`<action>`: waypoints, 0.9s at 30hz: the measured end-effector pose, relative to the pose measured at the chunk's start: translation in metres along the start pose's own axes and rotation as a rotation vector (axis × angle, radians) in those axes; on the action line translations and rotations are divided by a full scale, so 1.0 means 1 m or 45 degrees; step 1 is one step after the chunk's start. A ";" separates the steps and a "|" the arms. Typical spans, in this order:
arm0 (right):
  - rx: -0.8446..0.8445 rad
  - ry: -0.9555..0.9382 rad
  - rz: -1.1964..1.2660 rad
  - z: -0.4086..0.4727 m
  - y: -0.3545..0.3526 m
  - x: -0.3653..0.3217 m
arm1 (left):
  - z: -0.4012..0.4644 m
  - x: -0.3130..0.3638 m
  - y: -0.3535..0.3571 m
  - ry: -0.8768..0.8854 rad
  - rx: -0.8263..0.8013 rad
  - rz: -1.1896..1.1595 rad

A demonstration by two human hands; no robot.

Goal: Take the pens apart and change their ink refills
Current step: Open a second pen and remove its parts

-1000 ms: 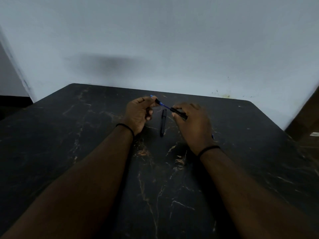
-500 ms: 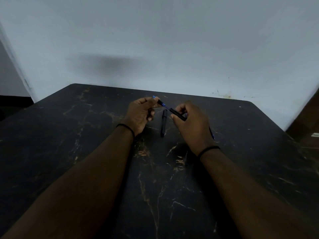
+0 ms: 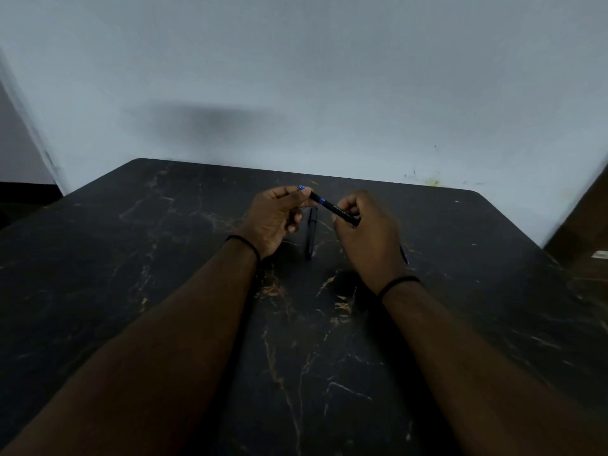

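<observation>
Dark marbled tabletop [image 3: 164, 258] is backed by a pale wall. Above it, a blue-black pen [image 3: 332, 207] is pinched at each end by left hand [image 3: 274, 218] and right hand [image 3: 368, 232]; halves are best twisted oppositely, kept coaxial. A second pen [image 3: 311, 233] lies beneath.

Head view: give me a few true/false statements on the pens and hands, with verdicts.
1. Both hands hold one pen. True: left hand pinches its blue end, right hand grips the black barrel.
2. A second pen lies on the table between the hands. True.
3. The held pen rests flat on the table. False: it is lifted and tilted.
4. The left hand is empty. False: it pinches the pen.
5. Each wrist has a dark band. True.
</observation>
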State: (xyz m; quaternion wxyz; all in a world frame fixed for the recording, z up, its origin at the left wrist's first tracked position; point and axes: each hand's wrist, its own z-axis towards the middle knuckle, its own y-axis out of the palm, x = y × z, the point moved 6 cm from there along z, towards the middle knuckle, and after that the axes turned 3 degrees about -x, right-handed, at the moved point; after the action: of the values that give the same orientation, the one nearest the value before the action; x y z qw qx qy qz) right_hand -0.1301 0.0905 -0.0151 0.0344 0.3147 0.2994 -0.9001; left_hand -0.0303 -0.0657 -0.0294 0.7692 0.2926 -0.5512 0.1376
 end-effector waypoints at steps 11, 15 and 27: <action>-0.004 -0.020 0.020 0.000 0.000 0.001 | 0.000 0.000 0.000 -0.011 -0.011 -0.009; -0.013 -0.046 -0.063 0.000 -0.001 0.003 | 0.001 -0.001 0.000 -0.022 -0.003 -0.010; -0.024 -0.067 -0.159 0.001 0.001 0.003 | 0.002 -0.003 -0.002 -0.027 -0.014 -0.008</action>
State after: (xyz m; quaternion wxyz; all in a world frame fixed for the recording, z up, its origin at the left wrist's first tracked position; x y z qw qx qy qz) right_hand -0.1325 0.0900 -0.0168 -0.0109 0.2715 0.3260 -0.9055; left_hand -0.0321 -0.0683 -0.0322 0.7652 0.2914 -0.5594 0.1290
